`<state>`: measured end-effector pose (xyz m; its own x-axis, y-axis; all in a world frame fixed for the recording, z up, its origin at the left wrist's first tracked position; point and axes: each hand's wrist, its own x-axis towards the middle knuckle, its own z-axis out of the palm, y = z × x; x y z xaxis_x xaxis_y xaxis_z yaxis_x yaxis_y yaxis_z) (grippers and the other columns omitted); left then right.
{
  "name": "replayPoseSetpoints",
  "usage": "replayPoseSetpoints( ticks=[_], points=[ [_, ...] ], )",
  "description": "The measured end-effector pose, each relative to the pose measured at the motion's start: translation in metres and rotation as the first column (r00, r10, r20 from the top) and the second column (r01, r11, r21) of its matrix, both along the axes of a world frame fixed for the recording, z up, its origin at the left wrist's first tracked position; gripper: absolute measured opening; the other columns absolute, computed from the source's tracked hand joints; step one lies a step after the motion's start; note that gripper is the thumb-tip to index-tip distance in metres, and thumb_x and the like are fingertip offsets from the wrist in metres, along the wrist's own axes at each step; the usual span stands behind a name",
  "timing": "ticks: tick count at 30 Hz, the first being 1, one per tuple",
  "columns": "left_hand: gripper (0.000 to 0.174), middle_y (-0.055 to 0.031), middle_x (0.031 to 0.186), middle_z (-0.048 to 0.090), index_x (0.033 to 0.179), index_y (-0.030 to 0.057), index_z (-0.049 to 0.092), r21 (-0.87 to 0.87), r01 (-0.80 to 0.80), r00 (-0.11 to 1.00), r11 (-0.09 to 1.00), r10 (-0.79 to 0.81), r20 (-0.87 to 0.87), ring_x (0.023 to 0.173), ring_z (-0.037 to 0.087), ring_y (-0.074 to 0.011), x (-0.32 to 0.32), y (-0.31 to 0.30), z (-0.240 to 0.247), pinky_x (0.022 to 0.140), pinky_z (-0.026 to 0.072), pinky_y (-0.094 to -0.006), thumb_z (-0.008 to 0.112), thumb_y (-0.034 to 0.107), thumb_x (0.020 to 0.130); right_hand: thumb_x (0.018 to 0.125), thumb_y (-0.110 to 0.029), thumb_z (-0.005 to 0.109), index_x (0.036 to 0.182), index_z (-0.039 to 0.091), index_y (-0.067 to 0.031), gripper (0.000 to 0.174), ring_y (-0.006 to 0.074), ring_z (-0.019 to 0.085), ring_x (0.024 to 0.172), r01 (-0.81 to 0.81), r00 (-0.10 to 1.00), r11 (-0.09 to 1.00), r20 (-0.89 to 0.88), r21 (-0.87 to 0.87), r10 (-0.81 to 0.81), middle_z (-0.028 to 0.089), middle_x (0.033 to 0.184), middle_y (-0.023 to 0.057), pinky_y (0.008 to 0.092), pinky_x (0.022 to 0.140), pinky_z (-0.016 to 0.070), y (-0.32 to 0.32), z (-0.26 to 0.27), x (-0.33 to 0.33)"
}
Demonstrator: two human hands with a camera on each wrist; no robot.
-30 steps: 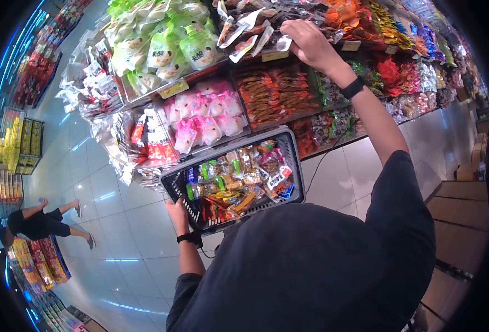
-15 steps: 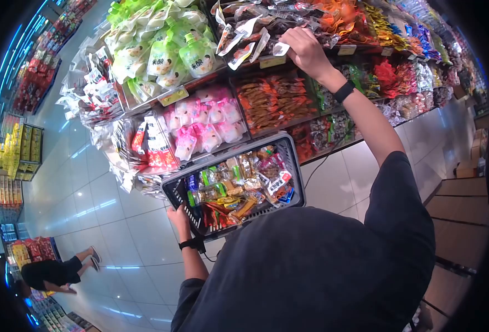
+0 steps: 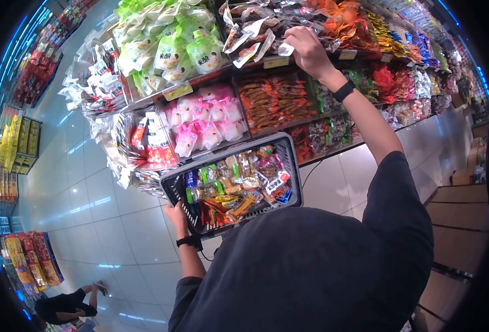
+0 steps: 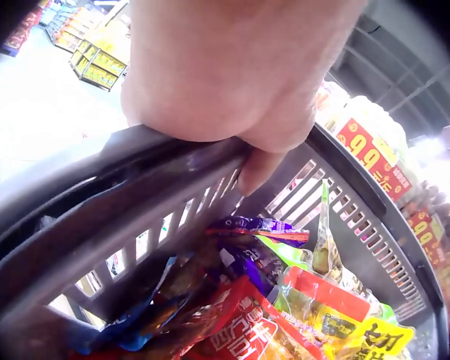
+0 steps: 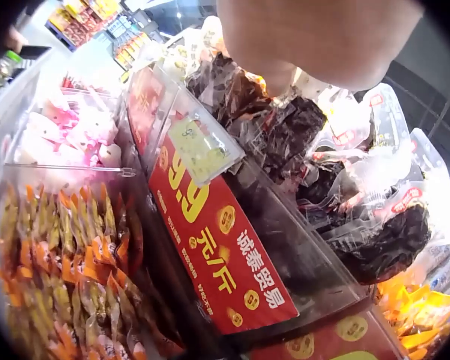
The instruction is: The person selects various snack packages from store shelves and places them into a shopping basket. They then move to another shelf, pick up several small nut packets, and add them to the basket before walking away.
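Observation:
At the left end of the dark shopping basket, my left hand grips the rim. In the left wrist view the thumb of this hand hooks over the rim to the inside. Various wrapped snacks fill the basket, among them a red packet. My right hand is down at a bin of dark, clear-wrapped snack packets, fingers bent toward them. A white packet corner shows beside these fingers. The fingertips are hidden behind the hand in the right wrist view, and I cannot tell whether they pinch a packet.
Green-capped pouches are piled left of the bin. Below lie pink packets and orange-brown packets. A red price sign fronts the shelf. A person in dark clothes is on the aisle at lower left.
My right hand has dipped slightly and stays by the dark packets. My left hand still holds the basket. The person in the aisle has moved toward the bottom of the head view.

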<state>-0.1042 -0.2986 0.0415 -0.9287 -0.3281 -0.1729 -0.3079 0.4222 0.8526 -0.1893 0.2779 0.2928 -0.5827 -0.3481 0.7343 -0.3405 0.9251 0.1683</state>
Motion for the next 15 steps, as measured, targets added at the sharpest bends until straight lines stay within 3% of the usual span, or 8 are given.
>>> replayPoseSetpoints(
  ticks=[2,4,6,10,11,12,14,15],
  points=[
    [0.023,-0.0148,0.084,0.067,0.089,-0.0052,0.071,-0.017,0.014,1.0,1.0,-0.014,-0.018,0.077,0.061,-0.0237,-0.001,-0.006,-0.011,0.076,0.0462,-0.0372,0.075,0.01,0.072,0.072,0.007,0.061,0.097,0.059,-0.0024,0.026,0.0299,0.056,0.106,0.009,1.0,0.999,0.008,0.039,-0.009,0.058,0.105,0.0109,0.0413,0.094,0.0434,-0.004,0.005,0.004],
    [0.023,-0.0146,0.085,0.068,0.088,-0.0054,0.071,-0.037,0.023,0.999,0.999,-0.024,-0.034,0.077,0.061,-0.0233,-0.004,-0.017,-0.031,0.076,0.0462,-0.0367,0.075,0.009,0.072,0.07,0.0,0.066,0.108,0.059,-0.0053,0.039,0.0284,0.051,0.115,0.065,0.995,0.997,0.075,0.038,-0.068,0.055,0.118,0.0096,0.0423,0.099,0.0394,-0.006,0.008,0.007],
    [0.022,-0.0136,0.083,0.068,0.088,-0.0056,0.071,-0.017,0.033,0.998,0.999,-0.034,-0.043,0.076,0.061,-0.0215,-0.007,-0.026,-0.049,0.074,0.0462,-0.0357,0.075,0.009,0.072,0.072,-0.004,0.068,0.115,0.057,-0.0073,0.045,0.0288,0.049,0.118,0.022,0.995,1.0,0.097,0.008,-0.023,0.053,0.122,0.0092,0.0433,0.1,0.0382,-0.02,0.017,0.014],
    [0.022,-0.0129,0.081,0.069,0.088,-0.0062,0.071,0.019,0.032,0.999,0.999,-0.032,-0.024,0.073,0.061,-0.0207,-0.003,-0.011,-0.016,0.072,0.0465,-0.0352,0.074,0.009,0.072,0.076,-0.013,0.075,0.129,0.052,-0.0125,0.058,0.0306,0.044,0.128,-0.099,0.975,0.994,0.195,-0.051,0.107,0.047,0.135,0.0092,0.042,0.105,0.0357,-0.053,0.042,0.023],
    [0.022,-0.0132,0.081,0.068,0.086,-0.0071,0.069,0.052,0.04,0.999,0.998,-0.039,-0.022,0.072,0.06,-0.0213,-0.003,-0.007,-0.01,0.071,0.0467,-0.035,0.073,0.008,0.071,0.081,-0.012,0.073,0.123,0.057,-0.0116,0.045,0.0296,0.045,0.128,-0.1,0.971,0.993,0.211,-0.06,0.111,0.05,0.133,0.0088,0.0438,0.106,0.0352,-0.054,0.043,0.017],
    [0.022,-0.0135,0.081,0.067,0.085,-0.0081,0.067,0.086,0.05,0.999,0.995,-0.048,-0.02,0.071,0.06,-0.0219,-0.002,-0.006,-0.007,0.071,0.0469,-0.0348,0.072,0.008,0.07,0.081,-0.012,0.073,0.123,0.057,-0.0116,0.045,0.0296,0.045,0.128,-0.1,0.971,0.993,0.212,-0.06,0.111,0.05,0.133,0.0088,0.0438,0.106,0.0352,-0.047,0.04,0.009],
    [0.022,-0.0131,0.08,0.067,0.085,-0.0082,0.067,0.134,0.051,0.998,0.99,-0.047,-0.036,0.071,0.06,-0.0215,-0.004,-0.014,-0.027,0.071,0.0471,-0.0345,0.071,0.007,0.07,0.083,-0.004,0.067,0.114,0.061,-0.0063,0.031,0.0289,0.045,0.128,-0.06,0.921,0.998,0.386,-0.002,0.056,0.052,0.131,0.0085,0.0418,0.104,0.0381,-0.033,0.034,-0.007],
    [0.022,-0.0128,0.08,0.068,0.085,-0.0083,0.068,0.181,0.052,0.998,0.982,-0.043,-0.053,0.072,0.06,-0.0211,-0.007,-0.015,-0.031,0.071,0.0472,-0.0341,0.071,0.007,0.071,0.084,0.004,0.06,0.105,0.062,-0.001,0.022,0.0292,0.051,0.122,-0.159,0.918,0.984,0.355,-0.08,0.177,0.058,0.123,0.0101,0.0396,0.099,0.0428,-0.033,0.038,-0.012]
  ],
)
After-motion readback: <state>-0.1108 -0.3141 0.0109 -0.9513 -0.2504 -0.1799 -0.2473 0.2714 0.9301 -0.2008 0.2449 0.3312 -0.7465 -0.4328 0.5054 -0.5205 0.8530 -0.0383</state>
